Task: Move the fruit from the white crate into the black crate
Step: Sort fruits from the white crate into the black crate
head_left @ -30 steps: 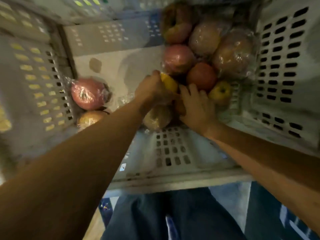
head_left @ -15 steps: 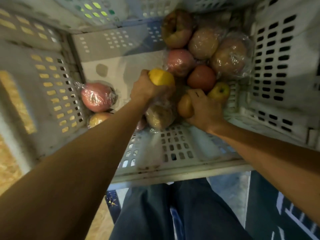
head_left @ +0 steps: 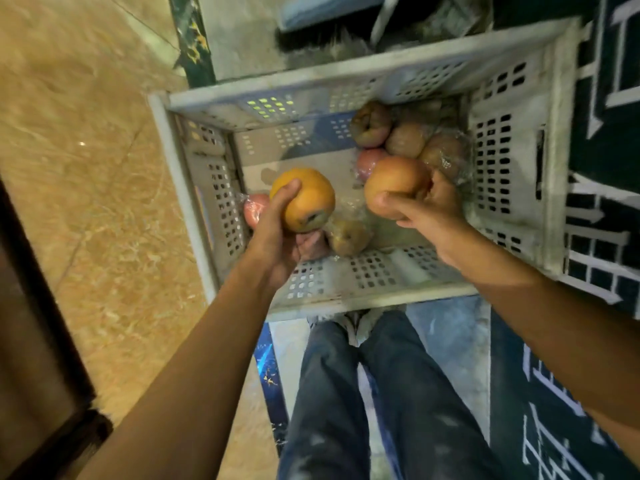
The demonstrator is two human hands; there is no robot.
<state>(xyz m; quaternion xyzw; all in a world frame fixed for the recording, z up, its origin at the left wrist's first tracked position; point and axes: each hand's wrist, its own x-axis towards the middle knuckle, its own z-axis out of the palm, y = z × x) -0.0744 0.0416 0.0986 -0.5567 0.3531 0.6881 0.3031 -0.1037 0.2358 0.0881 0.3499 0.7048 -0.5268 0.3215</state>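
Left fingers (head_left: pixel 290 190) wrap the near side of a round yellow-orange fruit with a dark blemish (head_left: pixel 304 199); thumb up the left face, palm under it. I log the left hand (head_left: pixel 277 233) as grasping that fruit, held above the crate interior.

Right fingers (head_left: pixel 398 206) clench round the underside of a round orange-red fruit (head_left: pixel 394 183). The right hand (head_left: pixel 429 209) grips it, also raised over the crate.

Below both hands sits the white perforated plastic crate (head_left: pixel 516 161), on the floor. Remaining fruit inside: a cluster of reddish-brown, plastic-wrapped fruits (head_left: pixel 408 140) packed in the far right corner, one pinkish wrapped fruit (head_left: pixel 254 206) against the left wall just behind the left hand, and one brownish wrapped fruit (head_left: pixel 348 233) near the front wall, between the hands.

Outward: tan marbled floor tiles (head_left: pixel 86 150) left of the crate; dark patterned mat (head_left: pixel 602 209) to the right; blue denim trousers (head_left: pixel 381 393) at bottom centre. I see no black crate from this view.
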